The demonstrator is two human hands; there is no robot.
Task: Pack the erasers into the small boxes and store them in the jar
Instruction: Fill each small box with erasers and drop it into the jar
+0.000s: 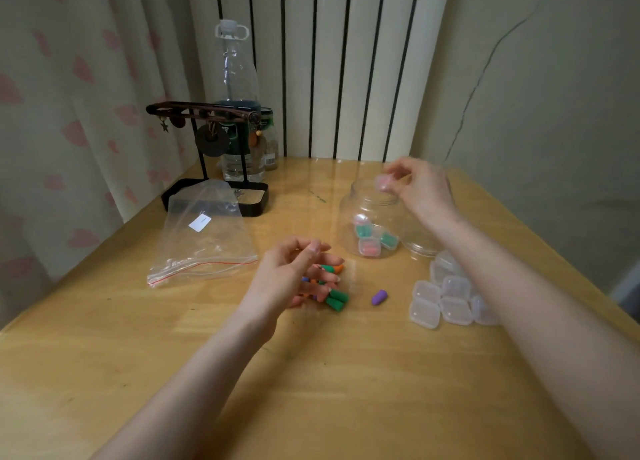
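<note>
Clamped between thumb and fingers (398,175) of the right hand (426,192): one small closed box (383,183) with something pink inside, blurred, probably an eraser. Held right over the open mouth of the jar (348,217), just above the rim and not yet inside. Gripped high and by its edges, presumably so as to drop straight through the neck. Ready to be let go, by the look of it.

Lower down, through the clear wall, several packed boxes (369,246) already on the jar's floor, pink and green within. Just beside the jar on its right, a clear round piece (424,248), likely the lid, set aside to keep the mouth free.

Left hand (294,279) low over the loose erasers (335,300), its fingers (325,260) loosely curled and apart, gripping nothing visible. Erasers just beneath and past the fingertips, partly hidden by them; contact impossible to tell. Placed there, probably, to pick the next one. One purple eraser (379,297) lying apart, between that pile and the empty boxes (455,309) clustered near the right forearm, within easy reach.

All on the wooden bench (346,373). Farther left, a flat zip bag (204,237); behind it a black stand (214,196) and a clear bottle (237,88), no part of the job.
</note>
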